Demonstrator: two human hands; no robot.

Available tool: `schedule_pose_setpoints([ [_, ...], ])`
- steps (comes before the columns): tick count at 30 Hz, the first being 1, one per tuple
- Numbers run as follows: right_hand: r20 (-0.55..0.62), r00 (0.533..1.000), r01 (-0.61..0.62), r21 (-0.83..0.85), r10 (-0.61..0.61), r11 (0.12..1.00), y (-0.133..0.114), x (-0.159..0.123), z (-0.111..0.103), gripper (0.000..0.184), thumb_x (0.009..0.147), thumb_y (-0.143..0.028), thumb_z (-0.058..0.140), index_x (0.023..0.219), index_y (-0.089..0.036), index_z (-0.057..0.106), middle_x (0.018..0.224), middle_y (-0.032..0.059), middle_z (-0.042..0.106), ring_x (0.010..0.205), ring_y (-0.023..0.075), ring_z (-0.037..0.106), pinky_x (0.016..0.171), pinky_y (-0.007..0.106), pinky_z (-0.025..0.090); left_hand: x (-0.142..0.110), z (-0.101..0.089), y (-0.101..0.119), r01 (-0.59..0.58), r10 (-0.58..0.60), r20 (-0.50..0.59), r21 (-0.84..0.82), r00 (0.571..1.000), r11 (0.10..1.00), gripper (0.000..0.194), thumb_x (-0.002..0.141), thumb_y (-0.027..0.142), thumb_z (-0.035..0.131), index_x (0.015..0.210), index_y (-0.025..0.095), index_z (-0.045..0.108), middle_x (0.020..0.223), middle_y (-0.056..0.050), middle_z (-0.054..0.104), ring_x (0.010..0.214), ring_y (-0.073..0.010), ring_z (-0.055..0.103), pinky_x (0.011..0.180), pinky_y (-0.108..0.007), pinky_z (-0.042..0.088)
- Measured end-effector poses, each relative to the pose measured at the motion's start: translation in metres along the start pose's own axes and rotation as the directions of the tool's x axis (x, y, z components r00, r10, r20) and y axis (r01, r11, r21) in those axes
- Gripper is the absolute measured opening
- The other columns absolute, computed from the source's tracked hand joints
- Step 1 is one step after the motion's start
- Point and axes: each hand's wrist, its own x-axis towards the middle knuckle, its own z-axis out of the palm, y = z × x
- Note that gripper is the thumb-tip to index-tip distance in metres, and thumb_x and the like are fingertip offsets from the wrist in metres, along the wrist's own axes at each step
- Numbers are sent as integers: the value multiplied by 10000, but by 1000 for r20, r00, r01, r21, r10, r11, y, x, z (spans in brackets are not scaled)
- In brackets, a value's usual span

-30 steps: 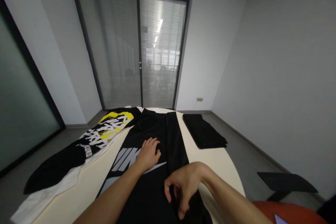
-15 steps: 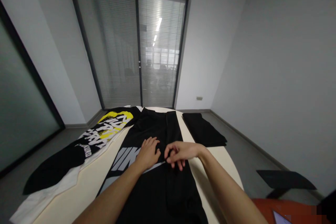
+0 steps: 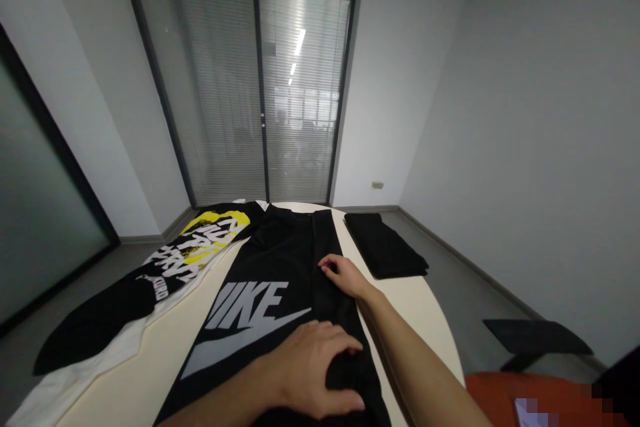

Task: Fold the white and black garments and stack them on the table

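A black shirt [image 3: 285, 240] with large grey NIKE lettering and a swoosh lies lengthwise before me, its right side turned inward as a long strip. My left hand [image 3: 315, 363] rests low on the shirt, below the swoosh, palm down, thumb spread from the fingers. Farther up, my right hand [image 3: 343, 273] is on the folded strip, fingers curled and tips pinched together at the cloth near its inner edge. The left hand and forearm hide the lower part of the shirt.
The shirt lies on a cream round-ended table [image 3: 430, 320]. To the left is a black-and-white garment [image 3: 100, 313] with yellow and white print; at right, a folded black cloth [image 3: 385, 247]. An orange chair [image 3: 525, 390] with a black armrest [image 3: 537, 337] stands beyond the right edge.
My left hand has moved from the lettering down and right toward me, uncovering the print. My right hand has shifted slightly up and right along the folded strip.
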Motion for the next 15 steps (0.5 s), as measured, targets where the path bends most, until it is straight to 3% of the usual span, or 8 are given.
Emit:
schedule_pose_setpoints([
  [5, -2, 1000, 30, -47, -30, 998, 1, -2, 1, 184, 872, -194, 581, 1005, -185, 707, 966, 54, 689, 907, 181, 620, 829, 299, 474, -1, 18, 15, -30, 26, 129, 25, 991, 999, 625, 794, 568, 687, 1339, 287, 564, 1116, -42, 722, 989, -254, 658, 883, -372, 461],
  [10, 8, 999, 49, -46, -49, 998, -1, -4, -1, 176, 874, -184, 588, 1002, -177, 709, 972, 59, 689, 922, 183, 618, 866, 310, 473, 5, 39, 13, -11, -16, 163, 163, 986, 987, 450, 803, 565, 706, 1091, 220, 686, 967, -41, 744, 881, -239, 681, 792, -336, 472],
  [12, 13, 999, 39, -48, -38, 998, -3, -5, -1, 180, 872, -175, 590, 1007, -181, 708, 975, 57, 688, 922, 183, 618, 862, 310, 477, 5, 42, 11, -118, 85, 182, 179, 980, 977, 345, 833, 496, 711, 1029, 214, 672, 963, -16, 734, 868, -199, 674, 749, -289, 464],
  [15, 16, 999, 53, -65, -52, 997, -2, -6, -2, 180, 877, -178, 588, 1015, -190, 704, 1004, 57, 686, 970, 191, 613, 901, 322, 472, 3, 37, 10, -346, 309, 205, 176, 929, 922, 184, 919, 378, 650, 1019, 224, 636, 938, 20, 710, 811, -137, 648, 685, -238, 440],
])
